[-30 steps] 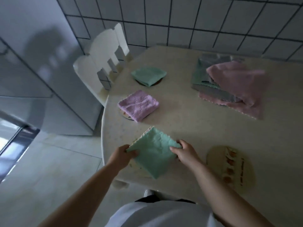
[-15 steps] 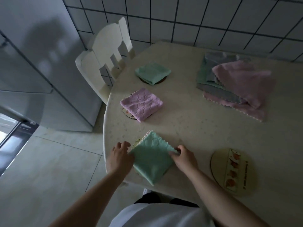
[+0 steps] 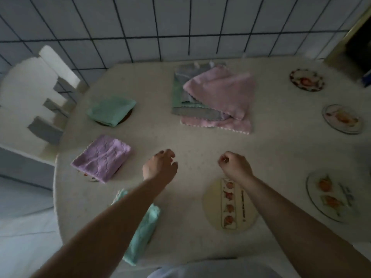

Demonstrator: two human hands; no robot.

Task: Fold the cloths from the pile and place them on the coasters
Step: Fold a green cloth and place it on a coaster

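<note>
The tiled wall (image 3: 140, 27) runs along the far side of the scene. The tabletop (image 3: 200, 141), pale and speckled, fills most of the view, with a white chair (image 3: 34, 93) at its left edge.

The pile (image 3: 212, 97) of unfolded cloths lies at the far centre of the tabletop, a pink cloth (image 3: 222, 91) on top, grey and green layers showing beneath it.

Three folded cloths lie down the left side:
- Far green cloth (image 3: 110, 110), on a dark coaster whose rim shows under it.
- Purple cloth (image 3: 102, 157), on a coaster that shows only at its near left corner.
- Near green cloth (image 3: 142, 227), at the near edge, partly hidden by the left forearm; what lies beneath it cannot be told.

Four bare coasters are in view:
- Near coaster (image 3: 228, 205), round, pale, with a printed strip, just below the right wrist.
- Right coaster (image 3: 329, 197), at the right edge.
- Middle coaster (image 3: 341, 119), farther back on the right.
- Far coaster (image 3: 306, 80), dark-rimmed, at the far right.

The left hand (image 3: 160, 167) is over the middle of the tabletop, its fingers loosely curled, holding nothing. The right hand (image 3: 234, 165) is beside it, well apart, its fingers curled into a narrow fist, holding nothing visible. Whether either hand touches the tabletop cannot be told.
</note>
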